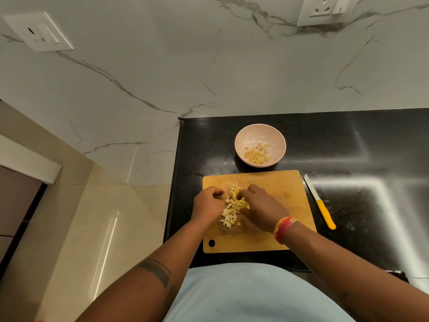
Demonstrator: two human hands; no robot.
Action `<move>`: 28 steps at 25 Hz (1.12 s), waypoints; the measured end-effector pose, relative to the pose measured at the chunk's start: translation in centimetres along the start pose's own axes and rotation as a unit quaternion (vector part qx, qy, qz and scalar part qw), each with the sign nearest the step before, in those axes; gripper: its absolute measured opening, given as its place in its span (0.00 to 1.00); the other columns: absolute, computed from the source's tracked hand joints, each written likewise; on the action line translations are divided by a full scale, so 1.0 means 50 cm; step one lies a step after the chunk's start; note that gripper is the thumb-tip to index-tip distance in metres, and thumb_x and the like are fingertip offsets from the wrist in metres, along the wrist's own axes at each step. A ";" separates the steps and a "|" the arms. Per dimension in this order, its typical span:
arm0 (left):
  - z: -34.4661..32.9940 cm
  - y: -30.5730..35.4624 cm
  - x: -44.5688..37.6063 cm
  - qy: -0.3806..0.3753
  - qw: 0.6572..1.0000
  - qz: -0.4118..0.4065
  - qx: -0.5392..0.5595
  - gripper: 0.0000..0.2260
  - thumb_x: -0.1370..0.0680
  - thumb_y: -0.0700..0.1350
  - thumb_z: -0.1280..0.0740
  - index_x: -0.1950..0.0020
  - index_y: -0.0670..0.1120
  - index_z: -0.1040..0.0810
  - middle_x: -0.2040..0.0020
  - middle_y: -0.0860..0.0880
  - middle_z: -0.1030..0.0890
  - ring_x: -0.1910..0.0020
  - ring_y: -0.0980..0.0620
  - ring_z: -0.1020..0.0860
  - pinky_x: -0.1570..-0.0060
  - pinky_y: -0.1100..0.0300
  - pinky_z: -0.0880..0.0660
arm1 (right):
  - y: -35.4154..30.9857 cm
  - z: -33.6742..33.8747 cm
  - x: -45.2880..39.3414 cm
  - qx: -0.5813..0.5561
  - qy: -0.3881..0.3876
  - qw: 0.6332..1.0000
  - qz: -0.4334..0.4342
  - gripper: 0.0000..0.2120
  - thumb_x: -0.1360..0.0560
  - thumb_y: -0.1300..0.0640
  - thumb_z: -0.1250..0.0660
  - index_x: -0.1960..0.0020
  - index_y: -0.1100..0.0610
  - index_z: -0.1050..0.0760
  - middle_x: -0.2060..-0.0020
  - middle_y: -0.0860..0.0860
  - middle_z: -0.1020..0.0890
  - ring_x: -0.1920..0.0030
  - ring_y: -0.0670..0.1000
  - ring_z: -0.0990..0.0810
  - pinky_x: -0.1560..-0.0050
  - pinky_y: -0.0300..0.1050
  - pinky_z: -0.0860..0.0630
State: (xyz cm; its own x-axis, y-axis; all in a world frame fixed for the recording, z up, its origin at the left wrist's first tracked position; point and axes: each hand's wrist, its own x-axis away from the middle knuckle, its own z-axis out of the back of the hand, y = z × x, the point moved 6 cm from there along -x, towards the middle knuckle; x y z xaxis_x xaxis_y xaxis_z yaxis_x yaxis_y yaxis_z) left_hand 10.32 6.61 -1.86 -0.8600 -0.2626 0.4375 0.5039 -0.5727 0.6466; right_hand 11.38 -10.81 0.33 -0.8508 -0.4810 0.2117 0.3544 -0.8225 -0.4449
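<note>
Gathering: right hand [260, 205] fingers cup diced cubes [232, 206], left hand [207, 203] curled alongside, hold unclear; next probably a spill-free carry to the bowl [246, 133]

The fingers [246, 193] of the right hand [261, 204] were partly buried among the diced pieces [231, 211]. What the curled left hand [208, 203] held could not be told. A mark [285, 194] on the cutting board [298, 214] was blurred. The upper-right wall socket [325, 9] was cut off at the edge.
</note>
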 end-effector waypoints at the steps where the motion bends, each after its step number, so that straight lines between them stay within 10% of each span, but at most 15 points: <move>1: 0.000 -0.011 -0.004 -0.003 1.000 0.017 0.018 0.14 0.21 0.35 0.34 0.41 0.49 0.17 0.48 0.53 0.17 0.48 0.55 0.19 0.44 0.56 0.19 | -0.035 -0.008 0.011 0.029 -0.005 0.997 0.075 0.21 0.22 0.51 0.28 0.31 0.48 0.26 0.39 0.51 0.25 0.42 0.52 0.25 0.45 0.46 0.21; 7: 0.000 -0.016 -0.003 -0.016 0.994 0.073 0.074 0.15 0.21 0.33 0.36 0.48 0.51 0.16 0.51 0.52 0.16 0.51 0.53 0.17 0.47 0.53 0.17 | -0.102 -0.078 -0.009 0.115 -0.071 0.978 0.158 0.22 0.20 0.43 0.34 0.28 0.48 0.28 0.33 0.55 0.30 0.37 0.56 0.29 0.40 0.51 0.27; 14: -0.016 -0.006 -0.001 -0.035 0.999 0.006 -0.011 0.18 0.22 0.32 0.35 0.38 0.50 0.18 0.43 0.53 0.18 0.45 0.57 0.21 0.42 0.61 0.22 | 0.039 -0.001 0.006 -0.024 0.002 0.999 -0.032 0.15 0.21 0.46 0.31 0.35 0.46 0.23 0.43 0.49 0.28 0.47 0.50 0.25 0.47 0.43 0.23; 18: -0.028 0.002 0.027 -0.054 0.986 -0.050 -0.148 0.25 0.22 0.43 0.29 0.26 0.53 0.29 0.31 0.49 0.33 0.36 0.49 0.27 0.37 0.56 0.25 | 0.138 -0.011 0.054 -0.075 -0.036 0.977 -0.194 0.28 0.28 0.45 0.23 0.33 0.49 0.29 0.38 0.52 0.29 0.43 0.56 0.22 0.40 0.51 0.22; 23: -0.067 0.023 0.057 -0.096 0.965 -0.086 -0.227 0.39 0.23 0.41 0.28 0.18 0.52 0.48 0.28 0.46 0.42 0.32 0.46 0.32 0.34 0.53 0.26 | 0.087 -0.037 0.017 -0.154 -0.043 0.971 -0.175 0.26 0.27 0.58 0.23 0.32 0.51 0.29 0.38 0.53 0.26 0.44 0.53 0.22 0.39 0.46 0.23; 28: -0.052 0.025 0.048 -0.065 0.987 -0.072 -0.125 0.30 0.21 0.37 0.33 0.21 0.53 0.38 0.28 0.49 0.35 0.34 0.49 0.27 0.37 0.55 0.24 | 0.094 -0.008 0.017 -0.190 -0.032 0.964 -0.181 0.22 0.26 0.58 0.24 0.35 0.51 0.26 0.43 0.52 0.23 0.47 0.51 0.22 0.44 0.46 0.22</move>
State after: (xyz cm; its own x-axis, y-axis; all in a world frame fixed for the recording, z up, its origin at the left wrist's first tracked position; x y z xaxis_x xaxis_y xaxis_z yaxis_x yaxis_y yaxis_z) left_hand 8.67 3.27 -1.63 -0.8950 -0.0720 0.4402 0.3283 -0.7745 0.5408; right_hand 12.15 -14.98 -1.92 -0.8623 -0.2113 0.4602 -0.1390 -0.7751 -0.6163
